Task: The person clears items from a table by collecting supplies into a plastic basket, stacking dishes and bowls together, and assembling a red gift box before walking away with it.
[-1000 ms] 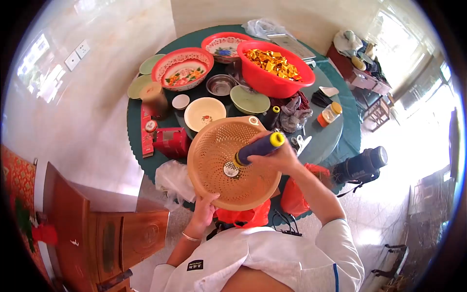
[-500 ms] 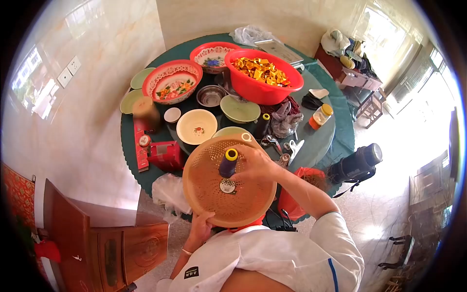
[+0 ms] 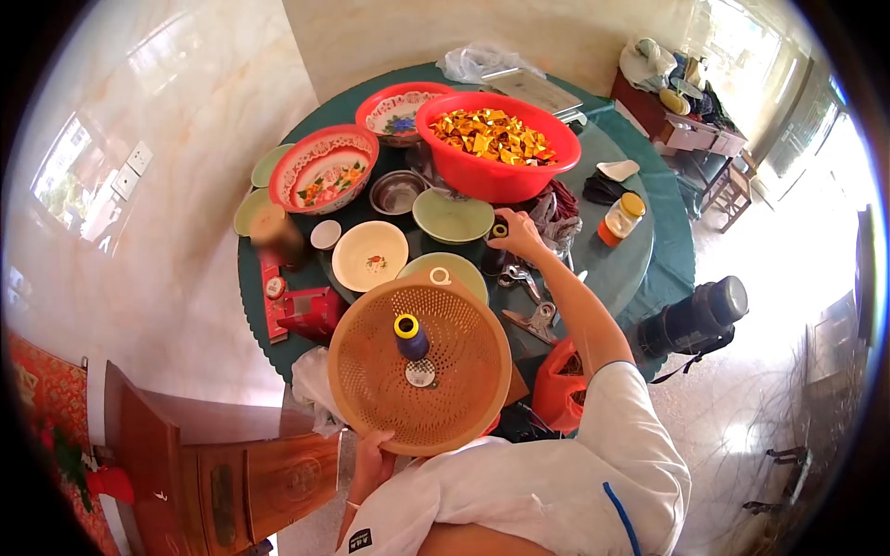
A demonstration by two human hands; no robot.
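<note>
My left hand grips the near left rim of an orange-brown plastic colander, tilted toward me. Inside the colander stands a dark spool with a yellow top, beside a white round label. Out over the table, my right hand has its fingers closed round the top of a second dark spool. This spool stands beside a green bowl and a crumpled grey plastic bag. Metal clips lie just nearer to me.
A red basin of gold foil pieces stands at the back, near two patterned red basins. A cream bowl, a red box and a jar are around. A dark flask is at the right.
My right hand has let go of the spool in the colander and reached forward to the other spool on the table. The colander has shifted slightly left and down.
</note>
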